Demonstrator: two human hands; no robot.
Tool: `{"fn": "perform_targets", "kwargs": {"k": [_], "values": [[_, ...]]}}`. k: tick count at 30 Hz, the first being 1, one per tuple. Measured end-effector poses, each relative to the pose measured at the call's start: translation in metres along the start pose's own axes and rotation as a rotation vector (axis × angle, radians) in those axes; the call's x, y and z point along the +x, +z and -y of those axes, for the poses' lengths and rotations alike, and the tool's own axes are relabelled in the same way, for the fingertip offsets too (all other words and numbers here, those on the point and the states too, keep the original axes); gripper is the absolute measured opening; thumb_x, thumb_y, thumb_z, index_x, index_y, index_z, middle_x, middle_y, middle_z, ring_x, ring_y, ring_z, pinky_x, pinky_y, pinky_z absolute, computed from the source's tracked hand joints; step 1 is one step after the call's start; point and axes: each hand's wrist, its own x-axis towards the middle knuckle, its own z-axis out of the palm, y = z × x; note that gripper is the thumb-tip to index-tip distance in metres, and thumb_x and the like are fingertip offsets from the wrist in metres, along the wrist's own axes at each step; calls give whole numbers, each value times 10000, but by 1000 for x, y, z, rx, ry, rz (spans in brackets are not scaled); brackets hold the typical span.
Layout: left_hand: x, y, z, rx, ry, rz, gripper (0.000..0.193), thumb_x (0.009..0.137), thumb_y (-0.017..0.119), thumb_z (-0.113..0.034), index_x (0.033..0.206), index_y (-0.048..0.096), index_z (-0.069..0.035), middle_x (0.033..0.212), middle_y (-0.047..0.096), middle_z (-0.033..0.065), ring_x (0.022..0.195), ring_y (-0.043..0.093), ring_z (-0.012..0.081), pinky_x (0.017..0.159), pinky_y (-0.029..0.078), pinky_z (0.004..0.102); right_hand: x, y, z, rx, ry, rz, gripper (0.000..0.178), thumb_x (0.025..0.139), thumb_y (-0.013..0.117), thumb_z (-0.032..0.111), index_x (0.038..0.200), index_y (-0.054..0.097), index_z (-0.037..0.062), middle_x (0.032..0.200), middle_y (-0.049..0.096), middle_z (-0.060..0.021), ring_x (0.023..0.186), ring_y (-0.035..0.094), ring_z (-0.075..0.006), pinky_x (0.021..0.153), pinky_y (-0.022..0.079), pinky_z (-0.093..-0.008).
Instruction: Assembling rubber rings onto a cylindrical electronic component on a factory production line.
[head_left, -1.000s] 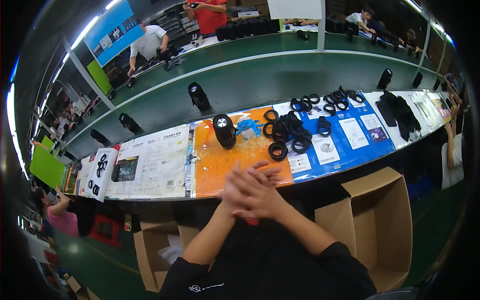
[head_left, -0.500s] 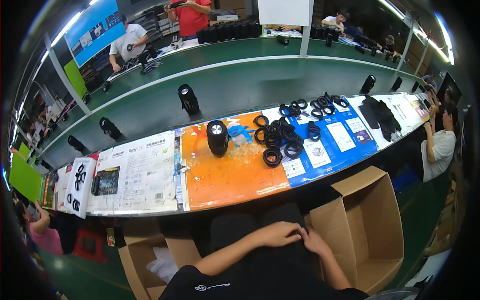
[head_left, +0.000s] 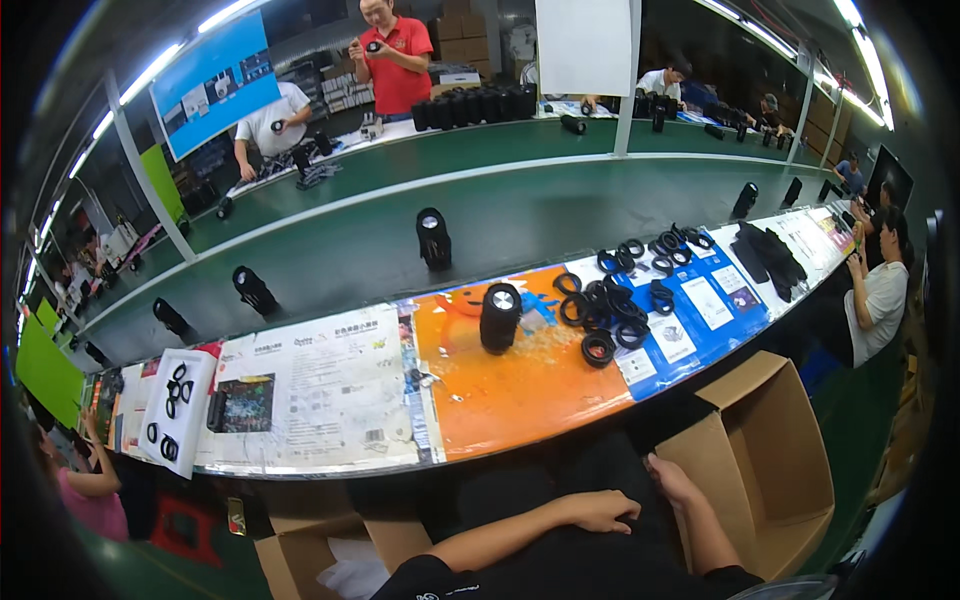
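Note:
My left hand [head_left: 603, 510] rests on my dark-clothed lap, holding nothing, its fingers loosely bent and apart from the other hand. My right hand [head_left: 676, 481] lies to its right, beside the flap of an open cardboard box [head_left: 707, 470]; its fingers are loosely extended and nothing shows in them. Beyond my hands, on the orange part of the bench [head_left: 520, 420], a black cylindrical speaker [head_left: 500, 318] with a silvery round top stands upright. Right of it lies a loose heap of black rings [head_left: 600, 310], some reaching onto the blue sheet [head_left: 700, 300].
Black speakers [head_left: 434, 240] stand spaced along the green conveyor belt [head_left: 350, 240]. A white tray [head_left: 180, 415] with black rings sits at the bench's left. Dark gloves [head_left: 768, 258] lie right. Another open box [head_left: 320, 550] is at lower left. Co-workers [head_left: 403, 65] work across and beside.
My hands were touching each other over my lap; now they are apart, the right one further right. The whole view has shifted, so the bench appears lower and further right.

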Motion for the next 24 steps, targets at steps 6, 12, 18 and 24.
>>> {"fn": "perform_targets", "kwargs": {"k": [6, 12, 18, 24], "values": [[-20, -1, -16, -114, 173, -171, 279, 1051, 758, -234, 1088, 616, 3, 914, 657, 197, 903, 665, 411, 811, 512, 496, -11, 18, 29, -720, -178, -138, 537, 1059, 723, 496, 1177, 807, -21, 1057, 819, -215, 962, 785, -320, 897, 609, -419], [-21, -8, -15, -74, 234, -268, 255, 1019, 787, -205, 1083, 647, -2, 919, 674, 174, 903, 681, 384, 822, 535, 464, -17, 31, 52, -705, -76, 61, 505, 1103, 692, 475, 1118, 836, -9, 962, 811, -114, 923, 764, -229, 836, 609, -402], [-43, -41, -46, -110, 58, -374, 222, 1062, 762, -242, 1118, 709, -34, 931, 717, 124, 889, 729, 292, 805, 578, 403, -27, -2, 95, -728, 45, 178, 467, 1080, 747, 454, 1023, 810, -5, 912, 782, -92, 840, 779, -212, 729, 634, -389], [-101, -120, -56, -282, 78, -1218, 105, 1088, 744, -127, 1101, 745, -23, 1045, 773, 58, 954, 726, 124, 851, 603, 308, -13, -13, 116, -752, 148, 363, 425, 1108, 726, 383, 1146, 789, -35, 1042, 816, -143, 870, 805, -219, 762, 650, -354]]}}
